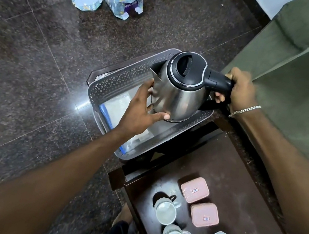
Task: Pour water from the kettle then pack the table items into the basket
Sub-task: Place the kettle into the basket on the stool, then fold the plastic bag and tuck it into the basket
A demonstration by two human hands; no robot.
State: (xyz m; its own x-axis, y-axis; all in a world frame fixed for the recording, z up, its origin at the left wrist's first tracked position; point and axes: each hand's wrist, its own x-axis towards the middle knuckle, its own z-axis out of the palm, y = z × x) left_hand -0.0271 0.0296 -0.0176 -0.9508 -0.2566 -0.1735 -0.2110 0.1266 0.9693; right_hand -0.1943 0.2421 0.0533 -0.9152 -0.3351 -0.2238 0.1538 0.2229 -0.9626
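Steel kettle [176, 92] hangs over the basket [114, 83], right grip [240, 90] round its handle, left grip [142, 110] spread on its side — packing step, I judge; next lower it in w/o tipping.

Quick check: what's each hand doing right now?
Left hand: open, fingers spread against the kettle body.
Right hand: closed around the kettle's black handle.
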